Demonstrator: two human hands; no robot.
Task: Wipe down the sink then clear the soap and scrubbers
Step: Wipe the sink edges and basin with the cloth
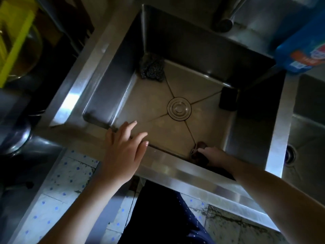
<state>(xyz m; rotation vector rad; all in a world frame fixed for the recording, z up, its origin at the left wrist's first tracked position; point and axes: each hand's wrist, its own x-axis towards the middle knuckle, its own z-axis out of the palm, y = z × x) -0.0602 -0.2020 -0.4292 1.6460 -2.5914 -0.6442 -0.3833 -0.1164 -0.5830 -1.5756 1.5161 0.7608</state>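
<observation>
I look down into a square steel sink [105, 92] with a round drain cover [179, 107] at its middle. A dark steel-wool scrubber [152, 67] lies in the far left corner of the basin. A dark rectangular sponge [228, 99] leans at the right wall. My left hand [123, 152] rests on the near rim, fingers spread, holding nothing. My right hand [213, 155] reaches down into the near right corner and presses a dark brownish cloth [199, 148] against the basin floor; the near wall hides part of the hand.
A blue detergent bag [306, 43] stands on the far right rim. The tap [226, 20] rises behind the basin. A second basin [307, 134] with its own drain lies to the right. A yellow-green rack [15, 39] and pots sit on the left. Tiled floor shows below.
</observation>
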